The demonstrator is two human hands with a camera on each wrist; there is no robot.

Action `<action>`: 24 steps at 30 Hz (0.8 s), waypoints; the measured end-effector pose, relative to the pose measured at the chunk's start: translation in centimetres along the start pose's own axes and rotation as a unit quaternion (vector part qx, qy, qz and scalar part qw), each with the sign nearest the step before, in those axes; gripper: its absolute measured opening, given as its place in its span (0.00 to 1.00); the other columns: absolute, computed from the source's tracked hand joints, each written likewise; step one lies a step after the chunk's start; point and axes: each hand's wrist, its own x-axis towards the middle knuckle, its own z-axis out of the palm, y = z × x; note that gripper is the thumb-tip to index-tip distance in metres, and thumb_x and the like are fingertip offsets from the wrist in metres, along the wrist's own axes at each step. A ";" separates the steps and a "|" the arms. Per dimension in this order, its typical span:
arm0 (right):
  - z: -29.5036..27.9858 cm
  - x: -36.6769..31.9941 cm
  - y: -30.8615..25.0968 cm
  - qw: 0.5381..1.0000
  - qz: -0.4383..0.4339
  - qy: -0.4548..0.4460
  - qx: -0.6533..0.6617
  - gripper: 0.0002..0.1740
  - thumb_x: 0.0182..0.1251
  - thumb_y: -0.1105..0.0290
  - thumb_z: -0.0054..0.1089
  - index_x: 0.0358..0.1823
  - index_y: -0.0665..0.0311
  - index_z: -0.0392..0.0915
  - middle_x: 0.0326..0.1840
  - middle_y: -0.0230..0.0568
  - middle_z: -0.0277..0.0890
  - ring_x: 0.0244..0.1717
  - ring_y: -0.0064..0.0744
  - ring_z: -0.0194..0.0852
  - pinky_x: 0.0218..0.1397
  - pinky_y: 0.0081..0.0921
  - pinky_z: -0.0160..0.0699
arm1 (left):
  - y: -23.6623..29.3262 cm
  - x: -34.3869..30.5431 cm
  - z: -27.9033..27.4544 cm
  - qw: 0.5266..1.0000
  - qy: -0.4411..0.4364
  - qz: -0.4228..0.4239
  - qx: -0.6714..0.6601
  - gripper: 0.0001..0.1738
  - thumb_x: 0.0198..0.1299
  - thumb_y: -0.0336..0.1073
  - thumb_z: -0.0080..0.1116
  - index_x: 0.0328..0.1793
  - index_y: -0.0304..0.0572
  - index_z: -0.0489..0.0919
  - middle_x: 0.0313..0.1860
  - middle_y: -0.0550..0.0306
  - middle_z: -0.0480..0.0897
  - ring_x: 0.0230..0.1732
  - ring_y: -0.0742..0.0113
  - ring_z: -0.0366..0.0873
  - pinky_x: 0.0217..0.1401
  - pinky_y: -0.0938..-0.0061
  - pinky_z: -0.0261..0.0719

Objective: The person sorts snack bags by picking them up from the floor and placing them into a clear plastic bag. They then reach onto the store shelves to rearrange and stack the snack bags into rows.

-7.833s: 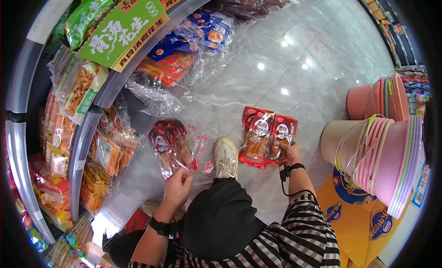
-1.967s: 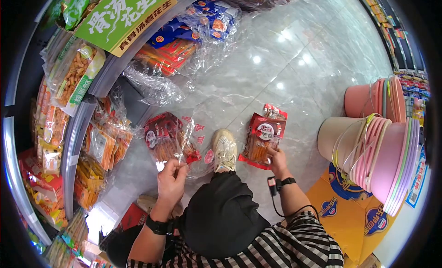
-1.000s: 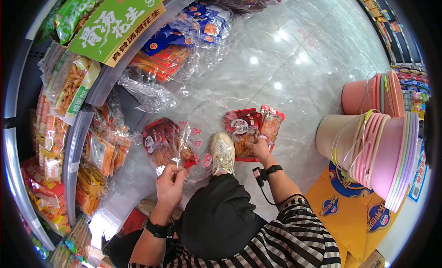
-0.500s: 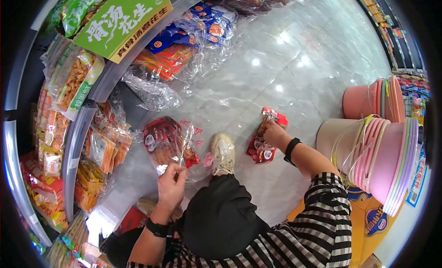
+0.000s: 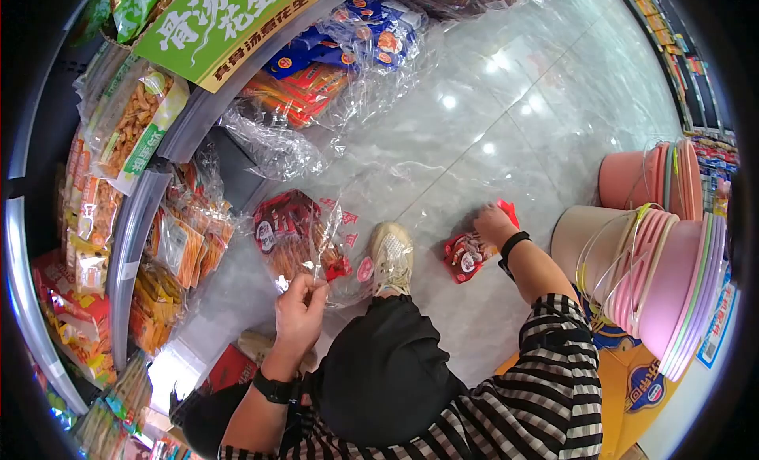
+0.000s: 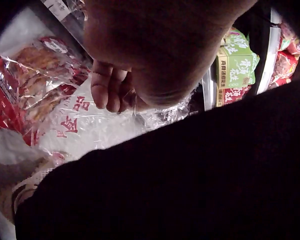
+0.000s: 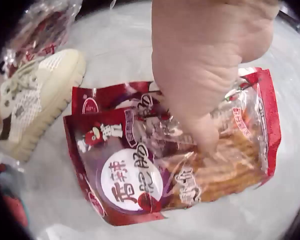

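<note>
My left hand [image 5: 299,316] pinches the edge of a clear plastic bag [image 6: 97,122] with red printing; its fingers [image 6: 107,90] are curled. Red snack packets [image 5: 288,238] lie inside that bag, left of the shoe. Right of the shoe, my right hand [image 5: 494,225] grips overlapping red packets [image 5: 468,256] from their far side. In the right wrist view the hand [image 7: 210,65] has one digit across the front packet [image 7: 132,180]; its other fingers are hidden. A second packet's red edge [image 7: 112,100] shows behind.
A light shoe [image 5: 391,258] stands between the packets. Stacked buckets [image 5: 593,242] are at the right, above yellow cardboard [image 5: 617,389]. Snack shelves [image 5: 138,254] line the left, with blue bags [image 5: 348,37] and crumpled clear plastic [image 5: 273,147] near them.
My right hand has shifted from the packets' near side to their far side. The packets, earlier side by side, now overlap farther right. My left hand keeps its pinch on the bag.
</note>
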 end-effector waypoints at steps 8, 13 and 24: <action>2.5 -5.1 2.0 0.575 0.232 -0.035 0.784 0.06 0.45 0.77 0.66 0.28 0.64 0.81 0.26 0.31 0.77 0.30 0.22 0.76 0.33 0.25 0.78 | 0.3 0.0 -0.1 1.000 0.003 0.011 0.007 0.02 0.63 0.25 0.54 0.40 0.34 0.74 0.26 0.67 0.76 0.27 0.85 0.69 0.28 0.85 0.66; 2.2 -4.5 -5.9 0.414 0.225 0.037 0.881 0.14 0.49 0.81 0.63 0.39 0.65 0.78 0.31 0.31 0.76 0.31 0.25 0.75 0.36 0.25 0.76 | 0.2 0.2 0.8 0.999 0.029 0.020 -0.003 0.05 0.60 0.31 0.59 0.37 0.37 0.77 0.21 0.62 0.75 0.23 0.79 0.70 0.28 0.78 0.70; -2.2 -2.1 -11.9 0.327 0.173 0.036 0.928 0.09 0.57 0.80 0.61 0.39 0.65 0.77 0.24 0.32 0.77 0.21 0.23 0.73 0.25 0.22 0.72 | 0.0 0.1 0.8 0.999 0.027 0.007 -0.019 0.05 0.60 0.32 0.59 0.38 0.38 0.77 0.22 0.61 0.77 0.25 0.78 0.71 0.30 0.78 0.71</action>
